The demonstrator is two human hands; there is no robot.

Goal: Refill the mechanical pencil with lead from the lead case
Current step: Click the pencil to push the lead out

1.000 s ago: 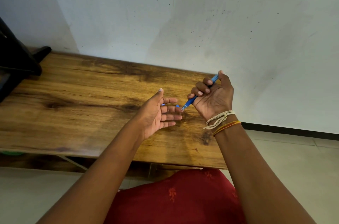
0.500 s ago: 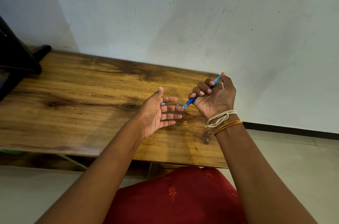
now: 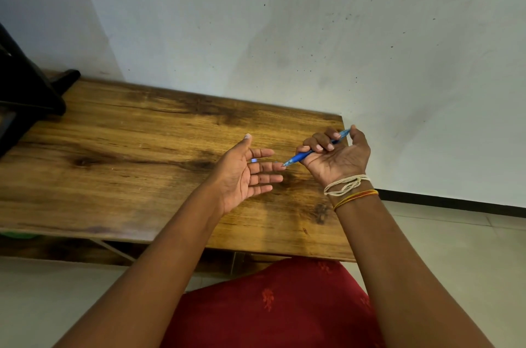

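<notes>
My right hand (image 3: 334, 155) is shut on a blue mechanical pencil (image 3: 301, 158), palm up, thumb resting on the pencil's back end. The pencil slants down to the left and its tip touches a fingertip of my left hand (image 3: 246, 174). That left hand is held flat and open, palm up, fingers apart, just above the wooden table (image 3: 128, 165). A small pale blue object (image 3: 254, 160) shows between the left fingers; I cannot tell whether it is the lead case. No loose lead is visible.
The table stands against a white wall (image 3: 284, 34). A black object (image 3: 25, 91) sits at the table's far left end. My lap in red cloth (image 3: 270, 307) is below the table's near edge, with pale floor tiles (image 3: 455, 248) to the right.
The right hand has shifted slightly right and its thumb stays on the pencil's end. The left hand has kept its place with the pencil tip at its fingers.
</notes>
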